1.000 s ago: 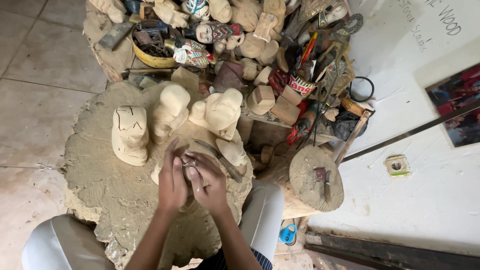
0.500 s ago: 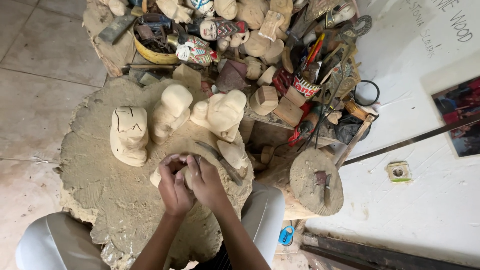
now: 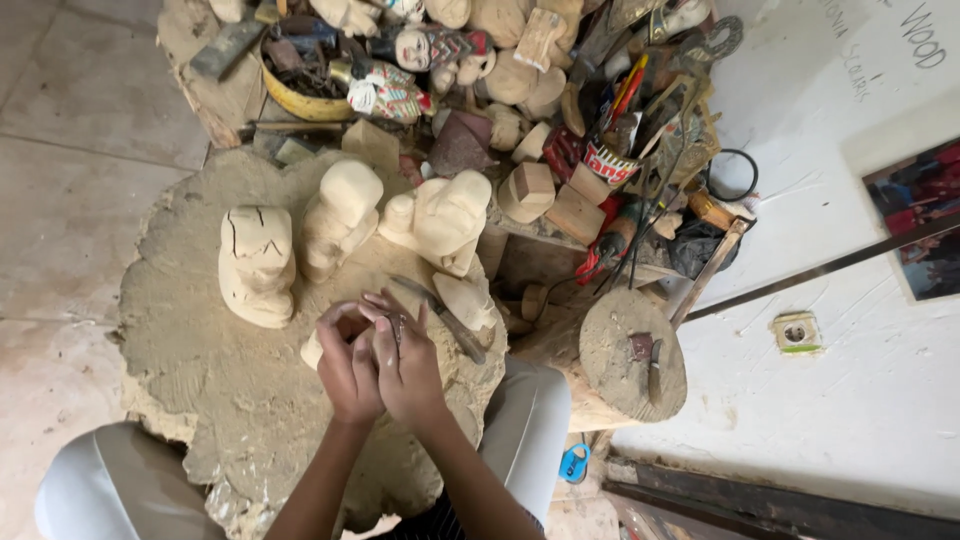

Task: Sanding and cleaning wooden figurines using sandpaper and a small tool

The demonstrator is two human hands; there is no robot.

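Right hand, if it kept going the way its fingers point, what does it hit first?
The right hand points up-frame, slightly left. Just beyond its fingers is bare stump top, then probably the middle pale carved figure. The chisel lies just right of that line. Depth is uncertain.

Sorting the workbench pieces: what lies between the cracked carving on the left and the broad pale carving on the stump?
In the head view, a tall round-topped carving stands between the cracked carving and the broad pale carving.
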